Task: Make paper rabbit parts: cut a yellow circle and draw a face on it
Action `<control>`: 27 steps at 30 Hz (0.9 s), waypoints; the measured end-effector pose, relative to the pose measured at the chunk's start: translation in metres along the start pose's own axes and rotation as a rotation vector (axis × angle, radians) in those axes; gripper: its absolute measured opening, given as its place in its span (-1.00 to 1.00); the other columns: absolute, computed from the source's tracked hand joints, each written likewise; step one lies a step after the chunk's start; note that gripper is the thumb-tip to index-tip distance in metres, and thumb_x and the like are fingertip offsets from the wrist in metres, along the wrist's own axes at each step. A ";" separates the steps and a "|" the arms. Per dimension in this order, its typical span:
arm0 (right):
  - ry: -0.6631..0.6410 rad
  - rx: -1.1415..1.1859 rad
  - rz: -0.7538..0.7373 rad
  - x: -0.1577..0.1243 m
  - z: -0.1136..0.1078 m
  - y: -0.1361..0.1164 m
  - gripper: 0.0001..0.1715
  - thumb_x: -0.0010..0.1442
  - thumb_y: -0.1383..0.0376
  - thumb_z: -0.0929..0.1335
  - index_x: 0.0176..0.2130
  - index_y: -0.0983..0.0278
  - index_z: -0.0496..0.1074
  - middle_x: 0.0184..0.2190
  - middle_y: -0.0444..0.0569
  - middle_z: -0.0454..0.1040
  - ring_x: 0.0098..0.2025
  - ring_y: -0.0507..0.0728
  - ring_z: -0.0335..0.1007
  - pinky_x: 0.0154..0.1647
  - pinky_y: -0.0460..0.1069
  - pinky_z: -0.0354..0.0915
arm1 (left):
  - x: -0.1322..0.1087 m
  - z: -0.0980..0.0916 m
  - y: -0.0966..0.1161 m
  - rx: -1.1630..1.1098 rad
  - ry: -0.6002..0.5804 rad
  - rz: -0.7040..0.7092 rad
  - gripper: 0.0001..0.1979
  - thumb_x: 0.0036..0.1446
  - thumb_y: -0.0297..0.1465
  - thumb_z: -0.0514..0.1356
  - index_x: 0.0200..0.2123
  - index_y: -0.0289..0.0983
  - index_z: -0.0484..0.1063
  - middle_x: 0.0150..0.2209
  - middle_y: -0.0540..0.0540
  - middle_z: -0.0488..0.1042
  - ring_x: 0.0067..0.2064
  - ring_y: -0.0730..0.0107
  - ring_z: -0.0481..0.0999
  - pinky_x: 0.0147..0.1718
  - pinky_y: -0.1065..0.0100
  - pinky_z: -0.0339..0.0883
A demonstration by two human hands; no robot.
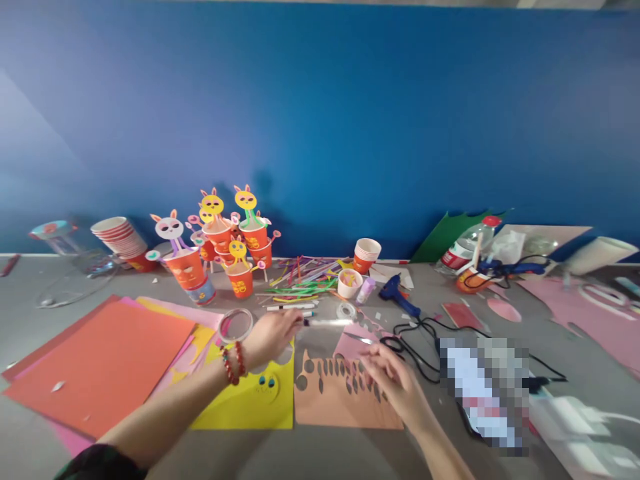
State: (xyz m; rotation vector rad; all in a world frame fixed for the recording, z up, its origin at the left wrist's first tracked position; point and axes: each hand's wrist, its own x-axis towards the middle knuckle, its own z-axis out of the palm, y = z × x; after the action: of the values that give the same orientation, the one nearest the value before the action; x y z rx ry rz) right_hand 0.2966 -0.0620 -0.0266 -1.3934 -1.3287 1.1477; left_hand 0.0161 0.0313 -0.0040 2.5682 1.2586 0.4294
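My left hand [275, 333], with a red bead bracelet [233, 364] at the wrist, reaches over a yellow sheet [250, 407]. Its fingers pinch the dark end of a white marker pen [330, 323], which looks smeared. My right hand [393, 380] is closed with its fingers curled, above the right side of a peach sheet [345, 407] full of cut-out holes. From its fingertips a thin silver pointed tool [361, 339] sticks out to the left; its kind is unclear. A round face with blue eyes [267, 383] lies on the yellow sheet.
Orange paper [110, 367] is piled at left. Rabbit-topped cups [240, 280] stand behind my left hand. A tape roll [236, 325], pipe cleaners [305, 287], a glue stick [366, 291] and a glue gun [399, 293] lie around. A black cable [423, 327] runs right toward a phone [483, 393].
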 end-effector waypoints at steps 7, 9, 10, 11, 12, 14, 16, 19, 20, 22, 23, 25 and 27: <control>-0.096 0.145 -0.091 0.002 0.051 -0.029 -0.51 0.29 -0.06 0.33 -0.45 0.24 0.40 -0.65 -0.18 0.31 -0.62 -0.01 0.12 -0.60 -0.10 0.03 | -0.024 0.008 0.064 -0.054 -0.051 0.136 -0.87 0.37 -0.41 -0.02 -0.12 -0.24 0.31 -0.21 -0.09 0.54 -0.29 0.34 0.56 -0.33 0.40 0.34; -0.086 0.162 -0.111 0.001 0.056 -0.032 -0.46 0.28 -0.07 0.33 -0.53 0.24 0.36 -0.68 -0.19 0.27 -0.63 -0.02 0.09 -0.60 -0.10 0.01 | -0.026 0.006 0.070 -0.052 -0.056 0.117 -0.88 0.37 -0.40 0.01 -0.12 -0.24 0.31 -0.21 -0.10 0.54 -0.32 0.34 0.56 -0.36 0.41 0.34; -0.092 0.172 -0.120 0.000 0.056 -0.034 -0.46 0.28 -0.07 0.34 -0.52 0.25 0.38 -0.68 -0.19 0.27 -0.63 -0.02 0.09 -0.60 -0.09 0.02 | -0.027 0.004 0.072 -0.047 -0.063 0.108 -0.89 0.37 -0.39 0.02 -0.15 -0.24 0.32 -0.23 -0.10 0.55 -0.34 0.33 0.56 -0.38 0.41 0.33; -0.102 0.185 -0.123 -0.002 0.055 -0.035 -0.46 0.27 -0.09 0.34 -0.52 0.25 0.41 -0.69 -0.18 0.26 -0.63 -0.02 0.09 -0.59 -0.09 0.02 | -0.028 0.001 0.074 -0.042 -0.071 0.101 -0.89 0.37 -0.37 0.04 -0.18 -0.24 0.33 -0.26 -0.09 0.55 -0.36 0.32 0.57 -0.41 0.41 0.32; -0.114 0.199 -0.118 -0.005 0.052 -0.036 -0.46 0.27 -0.10 0.34 -0.50 0.25 0.45 -0.69 -0.18 0.26 -0.63 -0.01 0.10 -0.60 -0.09 0.03 | -0.030 -0.001 0.076 -0.039 -0.083 0.096 -0.87 0.37 -0.36 0.04 -0.21 -0.24 0.34 -0.30 -0.08 0.56 -0.38 0.32 0.57 -0.43 0.42 0.30; -0.143 0.227 -0.098 -0.013 0.047 -0.039 -0.46 0.25 -0.11 0.34 -0.45 0.26 0.52 -0.71 -0.16 0.28 -0.65 -0.01 0.12 -0.61 -0.09 0.02 | -0.036 -0.007 0.081 -0.055 -0.118 0.094 -0.83 0.39 -0.32 0.03 -0.23 -0.25 0.34 -0.36 -0.07 0.56 -0.41 0.30 0.56 -0.47 0.43 0.27; -0.169 0.232 -0.079 -0.023 0.041 -0.040 -0.44 0.24 -0.12 0.34 -0.43 0.27 0.57 -0.74 -0.13 0.31 -0.68 -0.01 0.10 -0.65 -0.08 -0.01 | -0.042 -0.014 0.086 -0.124 -0.172 0.103 -0.80 0.40 -0.29 0.01 -0.22 -0.24 0.35 -0.39 -0.07 0.56 -0.41 0.32 0.56 -0.49 0.44 0.23; -0.171 0.208 -0.059 -0.037 0.040 -0.038 -0.43 0.23 -0.13 0.34 -0.42 0.27 0.60 -0.77 -0.09 0.37 -0.73 -0.03 0.03 -0.69 -0.09 -0.07 | -0.051 -0.023 0.094 -0.311 -0.227 0.106 -0.80 0.40 -0.25 0.01 -0.14 -0.22 0.34 -0.33 -0.06 0.58 -0.38 0.35 0.55 -0.47 0.46 0.22; -0.169 0.197 -0.054 -0.041 0.041 -0.037 -0.43 0.22 -0.14 0.34 -0.43 0.26 0.60 -0.77 -0.08 0.38 -0.74 -0.04 0.03 -0.70 -0.09 -0.08 | -0.054 -0.024 0.096 -0.381 -0.235 0.102 -0.80 0.40 -0.25 0.01 -0.12 -0.21 0.34 -0.31 -0.06 0.58 -0.36 0.36 0.54 -0.45 0.46 0.22; -0.180 0.176 -0.033 -0.047 0.042 -0.034 -0.42 0.21 -0.16 0.34 -0.44 0.26 0.60 -0.76 -0.06 0.41 -0.75 -0.04 0.03 -0.71 -0.09 -0.09 | -0.057 -0.026 0.099 -0.512 -0.246 0.086 -0.79 0.38 -0.23 0.01 -0.11 -0.20 0.33 -0.32 -0.04 0.54 -0.36 0.38 0.50 -0.45 0.47 0.21; -0.184 0.162 -0.017 -0.049 0.039 -0.033 -0.41 0.21 -0.17 0.33 -0.45 0.25 0.59 -0.75 -0.05 0.41 -0.76 -0.03 0.05 -0.71 -0.08 -0.08 | -0.058 -0.026 0.099 -0.576 -0.262 0.080 -0.79 0.36 -0.22 0.01 -0.12 -0.20 0.34 -0.36 -0.02 0.51 -0.38 0.40 0.46 -0.46 0.47 0.19; -0.122 0.126 0.019 -0.053 0.023 -0.034 -0.39 0.16 -0.20 0.34 -0.53 0.22 0.54 -0.77 -0.05 0.38 -0.76 0.00 0.08 -0.73 -0.06 -0.04 | -0.062 -0.024 0.093 -0.736 -0.347 0.023 -0.75 0.34 -0.19 0.01 -0.15 -0.21 0.34 -0.48 0.04 0.38 -0.48 0.44 0.37 -0.51 0.48 0.16; 0.038 0.077 0.060 -0.057 -0.007 -0.039 -0.45 0.08 -0.22 0.39 -0.57 0.15 0.49 -0.77 -0.05 0.35 -0.74 0.08 0.17 -0.74 -0.01 0.07 | -0.069 -0.022 0.079 -0.924 -0.434 -0.149 -0.70 0.32 -0.13 -0.02 -0.18 -0.23 0.33 -0.60 0.13 0.19 -0.61 0.49 0.22 -0.61 0.49 0.13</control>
State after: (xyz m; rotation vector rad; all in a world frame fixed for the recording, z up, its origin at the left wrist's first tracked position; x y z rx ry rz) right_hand 0.2955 -0.1169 0.0160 -1.4008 -1.2102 1.1938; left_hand 0.0250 -0.0683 0.0328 1.6506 0.8068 0.2954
